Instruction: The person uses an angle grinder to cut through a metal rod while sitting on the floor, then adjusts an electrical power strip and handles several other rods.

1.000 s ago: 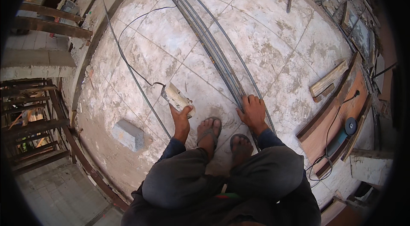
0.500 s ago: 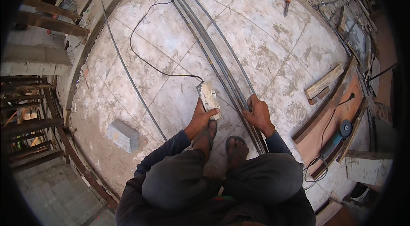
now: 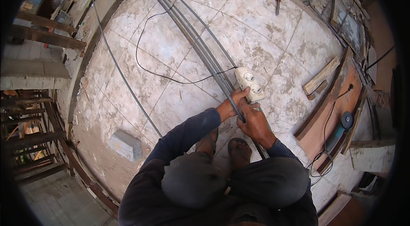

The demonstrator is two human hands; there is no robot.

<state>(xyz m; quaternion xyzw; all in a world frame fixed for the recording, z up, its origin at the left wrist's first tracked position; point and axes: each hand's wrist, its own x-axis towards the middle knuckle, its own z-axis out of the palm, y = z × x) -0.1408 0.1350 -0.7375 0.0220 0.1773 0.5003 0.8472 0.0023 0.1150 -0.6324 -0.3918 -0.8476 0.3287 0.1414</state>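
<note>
My left hand [image 3: 232, 104] is closed on a white extension socket [image 3: 250, 84] with two round outlets, its thumb against the near end. A thin black cord [image 3: 192, 82] runs from the socket's far end, crossing the bundle of long steel bars [image 3: 194, 40]. One bar passes over my left hand and ends by my right hand [image 3: 256, 124]. My right hand is closed at that bar's end, close against my left hand; its fingertips are partly hidden. The other bars run on beneath both hands toward my feet.
A grey concrete block [image 3: 125, 145] lies to the left, near a lone steel bar [image 3: 124, 76]. On the right, an angle grinder [image 3: 337, 134] rests on a wooden panel [image 3: 326, 117] beside a wood offcut [image 3: 321, 75]. An orange-handled tool [image 3: 278, 1] lies farther off.
My left hand has carried the socket right, under a lifted bar and across the bundle, and the socket's outlets now face up. Both hands have come together, and the cord has followed.
</note>
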